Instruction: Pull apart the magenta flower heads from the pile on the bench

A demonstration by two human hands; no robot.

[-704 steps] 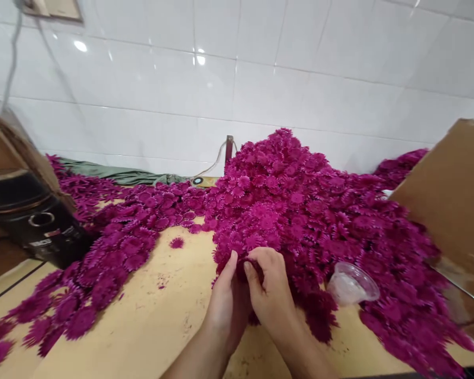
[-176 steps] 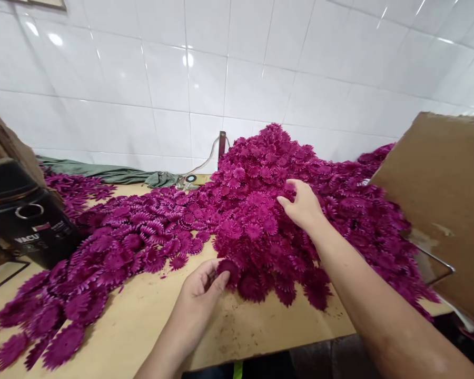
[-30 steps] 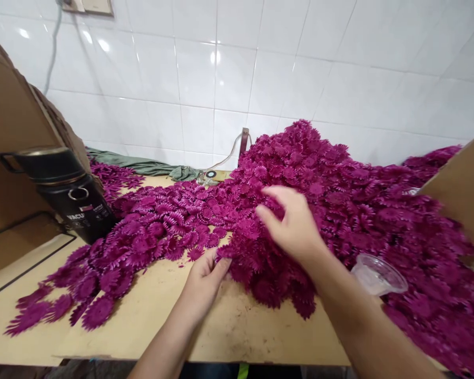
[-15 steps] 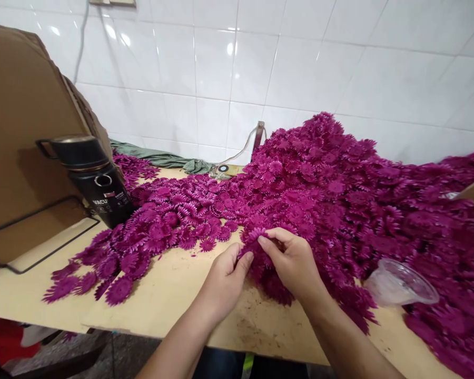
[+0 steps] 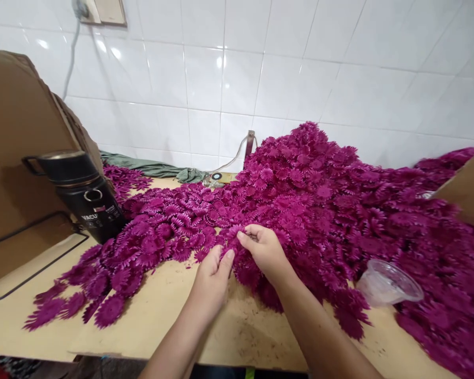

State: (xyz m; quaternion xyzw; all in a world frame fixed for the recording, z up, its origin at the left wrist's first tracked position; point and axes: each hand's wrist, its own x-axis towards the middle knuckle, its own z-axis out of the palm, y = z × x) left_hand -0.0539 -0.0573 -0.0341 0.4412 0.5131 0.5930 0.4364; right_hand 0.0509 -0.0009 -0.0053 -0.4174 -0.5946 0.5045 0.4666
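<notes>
A big heap of magenta fabric flower heads [image 5: 319, 195] covers the right half of the wooden table [image 5: 161, 310]. A flatter spread of the same flower heads [image 5: 142, 247] runs off to the left. My left hand [image 5: 213, 276] and my right hand [image 5: 263, 250] meet at the front edge of the heap. Both are closed in a pinch on one flower head [image 5: 235, 234] held between them. The left thumb and fingers press it from below. The right fingertips grip it from above.
A black vacuum flask [image 5: 82, 192] stands at the left in front of a brown cardboard sheet [image 5: 19, 137]. A clear plastic cup [image 5: 389, 281] lies on its side at the right. More cardboard [image 5: 468, 189] juts in at the right edge. White tiled wall behind.
The view has shifted a little, with both hands now slightly higher and further left. The pinch on the flower head is much the same as half a second ago.
</notes>
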